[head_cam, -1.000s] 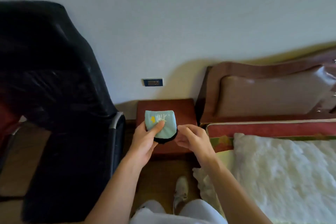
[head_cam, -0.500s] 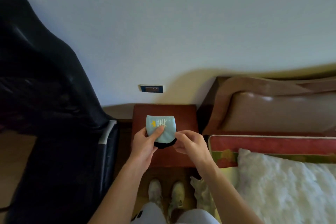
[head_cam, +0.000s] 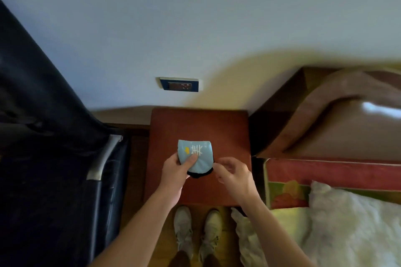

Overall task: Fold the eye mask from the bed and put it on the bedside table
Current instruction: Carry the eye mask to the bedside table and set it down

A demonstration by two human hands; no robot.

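Observation:
The folded eye mask (head_cam: 198,155) is light blue with a white line drawing, a yellow spot and a black underside. It hangs over the middle of the reddish-brown bedside table (head_cam: 219,128). My left hand (head_cam: 176,170) grips its left side, thumb on top. My right hand (head_cam: 233,172) is just to the right of the mask's black edge, fingers curled and slightly apart; I cannot tell whether they touch the mask. Whether the mask rests on the table top is also unclear.
A black chair (head_cam: 43,136) with a metal armrest (head_cam: 104,158) stands to the left of the table. The bed's brown headboard (head_cam: 336,115) and white fluffy blanket (head_cam: 347,223) lie to the right. A wall socket (head_cam: 179,84) is above the table. My shoes (head_cam: 196,230) stand before it.
The view has tilted down and closer, so the table now fills the centre. Both hands have moved the mask lower over the table top. My right hand's fingers have drawn slightly away from the mask.

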